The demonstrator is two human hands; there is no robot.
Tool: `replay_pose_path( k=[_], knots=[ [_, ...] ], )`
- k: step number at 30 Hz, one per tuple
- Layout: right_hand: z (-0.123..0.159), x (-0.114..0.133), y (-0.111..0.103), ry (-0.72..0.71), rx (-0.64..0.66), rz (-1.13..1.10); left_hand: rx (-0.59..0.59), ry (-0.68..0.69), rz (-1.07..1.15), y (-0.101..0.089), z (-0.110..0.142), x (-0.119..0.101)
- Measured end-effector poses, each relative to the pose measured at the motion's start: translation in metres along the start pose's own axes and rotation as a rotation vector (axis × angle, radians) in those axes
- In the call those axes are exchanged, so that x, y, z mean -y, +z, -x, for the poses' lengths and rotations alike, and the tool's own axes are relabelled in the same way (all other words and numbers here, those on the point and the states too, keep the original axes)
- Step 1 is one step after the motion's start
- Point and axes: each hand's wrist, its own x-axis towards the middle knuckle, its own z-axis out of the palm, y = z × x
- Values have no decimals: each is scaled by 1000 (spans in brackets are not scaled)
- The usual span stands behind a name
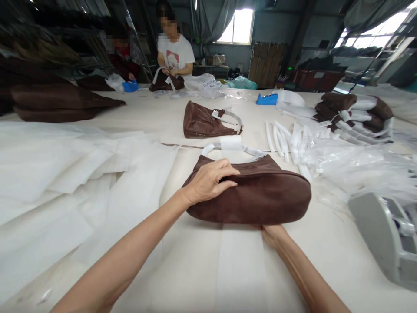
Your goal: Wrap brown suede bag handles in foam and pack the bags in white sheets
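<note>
A dark brown handbag (254, 198) is tilted with its long base facing me. My left hand (211, 180) is closed on its upper left part, thumb and fingers pinching the edge. My right hand (272, 234) reaches underneath the bag from the right; its fingers are hidden behind it, so their grip does not show. The bag's strap, wrapped in white (208, 149), shows beyond its top edge. A strip of white wrapping sheet (241, 265) lies on the table below the bag.
Another brown handbag (203, 121) lies farther back. White sheets (65, 174) spread at left. To the right are white foam strips (278, 139), clear plastic bags (345, 165), stacked brown bags (337, 104) and a grey tape dispenser (374, 234). Two people work across the table (150, 108).
</note>
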Motion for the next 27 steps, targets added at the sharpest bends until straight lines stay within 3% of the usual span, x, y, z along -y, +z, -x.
replay_pose_path(
  k=[3, 6, 8, 10, 12, 13, 15, 16, 20, 27],
  knots=[
    [34, -17, -28, 114, 177, -105, 113, -68, -19, 8, 21, -3],
    [62, -19, -86, 295, 317, 119, 183, -137, -117, 10, 49, -12],
    [73, -6, -121, 206, 223, 411, 194, -158, -199, 11, 64, -22],
    [74, 16, -141, -76, 23, 693, 194, -173, -264, 13, 71, -36],
    [65, 38, -139, -456, -117, 951, 204, -184, -318, 18, 71, -49],
    [57, 46, -131, -644, -125, 1083, 217, -184, -349, 22, 68, -54],
    [36, 55, -109, -927, -52, 1322, 263, -190, -422, 31, 60, -60],
    [25, 55, -98, -992, -15, 1421, 286, -196, -457, 35, 57, -60],
    [-2, 43, -78, -1036, -4, 1600, 321, -203, -534, 40, 51, -55],
    [-5, 36, -96, -1146, 89, 1511, 369, -160, -564, 38, 53, -59]
  ],
)
